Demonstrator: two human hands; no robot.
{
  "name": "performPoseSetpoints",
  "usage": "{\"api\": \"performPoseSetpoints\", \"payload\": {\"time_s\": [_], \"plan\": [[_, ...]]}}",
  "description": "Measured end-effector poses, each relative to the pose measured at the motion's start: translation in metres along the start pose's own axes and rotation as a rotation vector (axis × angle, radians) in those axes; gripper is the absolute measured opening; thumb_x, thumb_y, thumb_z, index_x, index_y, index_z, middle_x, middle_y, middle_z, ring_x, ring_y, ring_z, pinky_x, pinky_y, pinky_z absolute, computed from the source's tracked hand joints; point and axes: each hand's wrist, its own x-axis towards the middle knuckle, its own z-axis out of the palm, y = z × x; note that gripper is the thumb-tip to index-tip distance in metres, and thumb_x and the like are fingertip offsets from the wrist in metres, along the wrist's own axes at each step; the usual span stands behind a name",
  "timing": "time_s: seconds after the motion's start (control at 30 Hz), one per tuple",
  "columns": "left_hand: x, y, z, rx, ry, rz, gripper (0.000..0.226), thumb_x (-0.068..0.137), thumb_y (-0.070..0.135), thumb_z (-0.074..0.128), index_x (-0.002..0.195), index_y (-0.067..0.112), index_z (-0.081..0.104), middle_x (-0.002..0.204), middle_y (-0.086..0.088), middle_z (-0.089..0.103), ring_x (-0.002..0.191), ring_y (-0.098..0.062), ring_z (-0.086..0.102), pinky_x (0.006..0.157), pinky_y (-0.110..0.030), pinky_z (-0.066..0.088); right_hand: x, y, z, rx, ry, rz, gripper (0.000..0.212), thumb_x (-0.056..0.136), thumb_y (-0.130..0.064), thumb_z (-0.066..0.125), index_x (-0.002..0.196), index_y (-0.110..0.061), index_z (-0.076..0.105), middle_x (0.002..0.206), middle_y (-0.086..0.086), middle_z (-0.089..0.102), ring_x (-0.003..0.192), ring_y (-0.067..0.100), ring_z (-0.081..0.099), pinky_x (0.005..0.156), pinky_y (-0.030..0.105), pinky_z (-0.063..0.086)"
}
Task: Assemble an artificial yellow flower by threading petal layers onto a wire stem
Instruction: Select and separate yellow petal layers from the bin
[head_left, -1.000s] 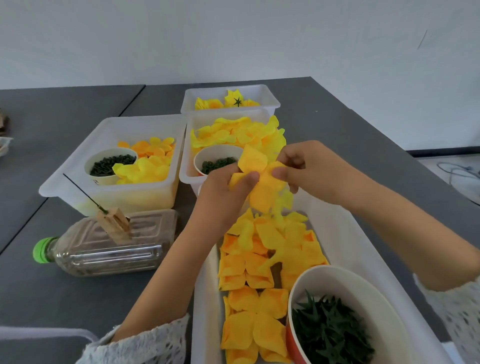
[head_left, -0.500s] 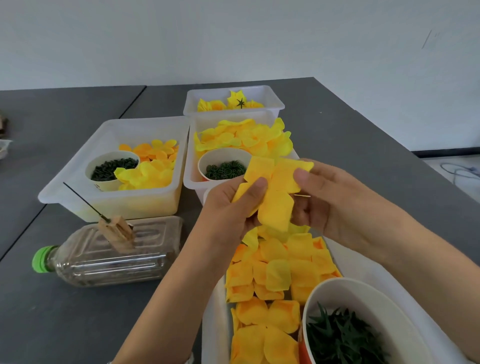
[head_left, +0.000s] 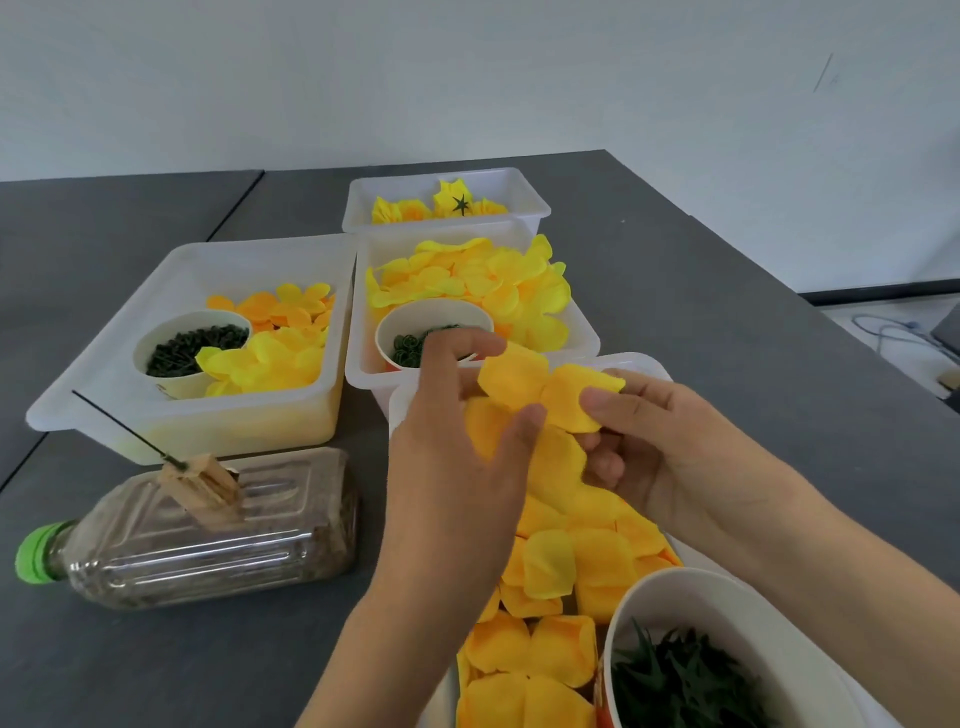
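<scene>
Over the near tray (head_left: 649, 364), in the head view, both hands meet on one orange-yellow petal layer (head_left: 540, 395) held up just above the loose petals lying in that tray. The left hand (head_left: 457, 447) pinches the layer with its thumb pressed against the front, fingers curled behind; the right hand (head_left: 660, 452) pinches the layer's right lobe between thumb and forefinger. No wire stem shows between the hands. A thin dark wire (head_left: 122, 426) stands tilted from a block on a plastic bottle (head_left: 208, 535) lying on the bench (head_left: 156, 665), well apart to the left.

By the look of it, the layer is thin fabric: light, limp, easily creased. It is best held near its centre, where a hole would likely sit, so the lobes do not flop while it is threaded.
</scene>
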Motion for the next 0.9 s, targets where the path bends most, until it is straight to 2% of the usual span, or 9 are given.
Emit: {"api": "performPoseSetpoints", "payload": {"time_s": [0.07, 0.17, 0.27, 0.33, 0.47, 0.6, 0.7, 0.8, 0.9], "plan": [[-0.002, 0.002, 0.003, 0.066, -0.018, 0.078, 0.035, 0.089, 0.033, 0.069, 0.110, 0.049, 0.046, 0.090, 0.016, 0.066, 0.073, -0.003, 0.064, 0.057, -0.022, 0.054, 0.000, 0.001, 0.000, -0.037, 0.002, -0.018, 0.017, 0.077, -0.024, 0.060, 0.066, -0.011, 0.060, 0.058, 0.004, 0.052, 0.045, 0.011, 0.043, 0.045, 0.019, 0.041], [0.002, 0.001, 0.001, -0.285, -0.115, -0.233, 0.050, 0.075, 0.038, 0.082, 0.113, 0.042, 0.050, 0.075, 0.004, 0.070, 0.058, -0.008, 0.063, 0.046, -0.024, 0.049, -0.001, 0.002, -0.005, -0.095, -0.029, -0.052, 0.023, 0.083, -0.030, 0.055, 0.072, -0.012, 0.062, 0.061, 0.003, 0.054, 0.048, 0.012, 0.046, 0.047, 0.020, 0.043], [0.004, -0.002, -0.005, -0.455, -0.310, -0.566, 0.063, 0.061, 0.047, 0.087, 0.115, 0.027, 0.062, 0.095, -0.001, 0.075, 0.076, -0.017, 0.070, 0.061, -0.030, 0.056, -0.002, 0.003, -0.011, -0.218, -0.112, -0.097, 0.024, 0.086, -0.030, 0.053, 0.080, -0.008, 0.061, 0.065, 0.009, 0.056, 0.048, 0.016, 0.052, 0.048, 0.021, 0.047], [0.002, -0.005, -0.005, -0.405, -0.330, -0.612, 0.053, 0.060, 0.056, 0.085, 0.099, 0.022, 0.070, 0.093, -0.003, 0.076, 0.082, -0.021, 0.071, 0.071, -0.036, 0.057, -0.004, 0.003, -0.011, -0.383, -0.090, -0.152, 0.027, 0.090, -0.030, 0.052, 0.078, -0.008, 0.060, 0.060, 0.013, 0.059, 0.044, 0.019, 0.058, 0.047, 0.024, 0.050], [-0.005, 0.000, -0.002, -0.262, -0.304, -0.303, 0.018, 0.082, 0.048, 0.072, 0.090, 0.032, 0.074, 0.086, 0.008, 0.076, 0.082, -0.010, 0.073, 0.071, -0.028, 0.060, -0.005, 0.005, -0.011, -0.954, 0.176, -0.328, 0.042, 0.088, -0.050, 0.038, 0.061, -0.020, 0.049, 0.048, -0.002, 0.053, 0.039, 0.013, 0.051, 0.043, 0.026, 0.046], [-0.006, 0.006, 0.002, -0.195, -0.290, -0.212, 0.020, 0.081, 0.044, 0.062, 0.086, 0.029, 0.073, 0.082, 0.011, 0.075, 0.080, -0.006, 0.071, 0.070, -0.022, 0.058, -0.010, 0.003, -0.003, -1.206, 0.235, -0.582, 0.048, 0.099, -0.050, 0.036, 0.053, -0.036, 0.030, 0.044, -0.009, 0.032, 0.047, 0.009, 0.042, 0.045, 0.017, 0.033], [-0.002, 0.013, -0.002, -0.200, -0.344, -0.209, 0.021, 0.077, 0.049, 0.062, 0.082, 0.032, 0.071, 0.074, 0.008, 0.073, 0.071, -0.005, 0.070, 0.060, -0.015, 0.053, -0.018, -0.001, 0.003, -1.222, 0.169, -0.688, 0.037, 0.096, -0.044, 0.036, 0.061, -0.038, 0.028, 0.047, -0.012, 0.025, 0.044, 0.008, 0.037, 0.043, 0.014, 0.027], [0.000, 0.017, -0.006, -0.214, -0.357, -0.190, 0.026, 0.077, 0.046, 0.062, 0.082, 0.022, 0.069, 0.073, -0.001, 0.072, 0.068, -0.011, 0.070, 0.061, -0.021, 0.057, -0.023, -0.003, 0.005, -1.116, 0.114, -0.705, 0.034, 0.097, -0.040, 0.037, 0.063, -0.031, 0.034, 0.050, -0.011, 0.027, 0.043, 0.007, 0.031, 0.044, 0.012, 0.023], [-0.008, 0.026, -0.006, -0.230, -0.295, -0.120, 0.022, 0.082, 0.040, 0.061, 0.083, 0.019, 0.069, 0.072, -0.002, 0.071, 0.068, -0.012, 0.069, 0.059, -0.022, 0.057, -0.023, -0.006, 0.009, -1.236, 0.179, -0.697, 0.034, 0.096, -0.042, 0.033, 0.066, -0.028, 0.039, 0.048, -0.012, 0.027, 0.041, 0.009, 0.031, 0.045, 0.015, 0.023]]}}
